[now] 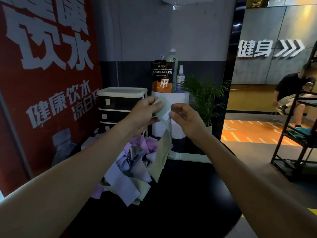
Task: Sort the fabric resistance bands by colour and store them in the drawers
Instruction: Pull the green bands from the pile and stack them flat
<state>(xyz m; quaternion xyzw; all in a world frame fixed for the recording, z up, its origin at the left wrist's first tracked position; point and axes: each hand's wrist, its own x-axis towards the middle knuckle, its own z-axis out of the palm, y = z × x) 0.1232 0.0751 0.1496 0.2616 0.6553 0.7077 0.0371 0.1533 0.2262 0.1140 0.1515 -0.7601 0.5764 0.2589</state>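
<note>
The left hand (145, 112) holds the upper end of a pale green resistance band (163, 143) raised above the pile of bands (130, 165); its fingers curl round the fabric with the thumb pressed on the front face. The right hand (186, 117) pinches the same band just beside its white label, thumb and forefinger closed on the edge, remaining fingers loosely bent. The band hangs down from both hands, and its lower end reaches the pile.

The pile lies on the black counter (188, 194) and shows lilac, pink and pale green pieces tangled together. Behind the pile stands a drawer unit (120, 103) with a cream frame and dark drawer fronts; all visible drawers are shut. To the right of the drawer unit stands a white container (178, 127) carrying a black-and-orange powder pouch (162, 76), a bottle and a spray bottle (181, 76). A potted palm (205, 97) stands right of that container
</note>
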